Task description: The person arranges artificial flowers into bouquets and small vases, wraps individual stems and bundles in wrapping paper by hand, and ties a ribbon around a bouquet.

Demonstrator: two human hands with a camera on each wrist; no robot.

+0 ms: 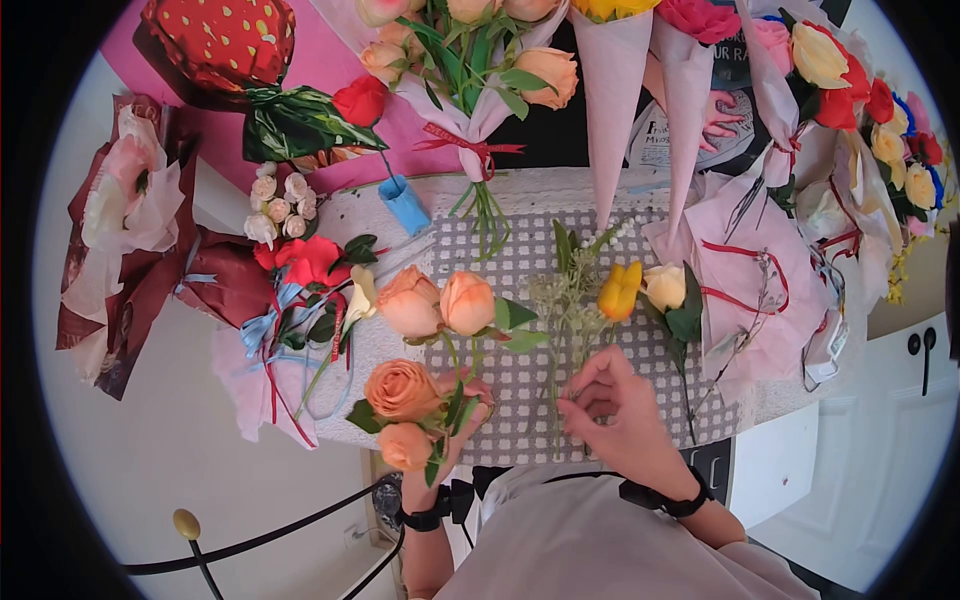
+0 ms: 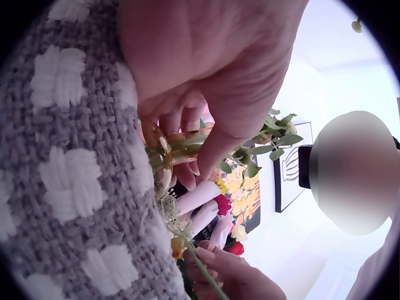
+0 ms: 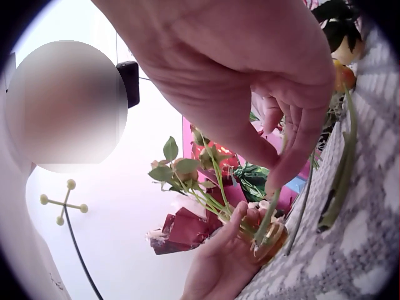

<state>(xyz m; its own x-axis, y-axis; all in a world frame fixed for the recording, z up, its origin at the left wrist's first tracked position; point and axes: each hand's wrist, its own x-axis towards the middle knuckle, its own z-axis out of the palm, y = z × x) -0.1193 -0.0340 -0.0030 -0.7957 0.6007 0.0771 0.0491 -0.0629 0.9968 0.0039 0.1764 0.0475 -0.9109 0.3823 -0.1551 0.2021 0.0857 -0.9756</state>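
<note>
My left hand (image 1: 467, 410) grips the stems of several peach roses (image 1: 402, 390), whose blooms spread to the left and front of it. An amber, see-through loop (image 3: 275, 240) shows at that hand's palm. To the right, my right hand (image 1: 622, 415) is over the checked cloth, and its thumb and fingertip pinch a thin green stem (image 3: 267, 215). Just beyond its fingers lie pale filler sprigs (image 1: 560, 305), a yellow tulip (image 1: 620, 291) and a cream rose (image 1: 664, 287).
A wrapped peach rose bouquet (image 1: 483, 150) lies at the back beside pink paper cones (image 1: 605, 110). Red flowers (image 1: 312, 262) and a blue roll (image 1: 404, 205) sit left. Pink wrapping paper (image 1: 750, 270) with red ribbon lies right, near other bouquets.
</note>
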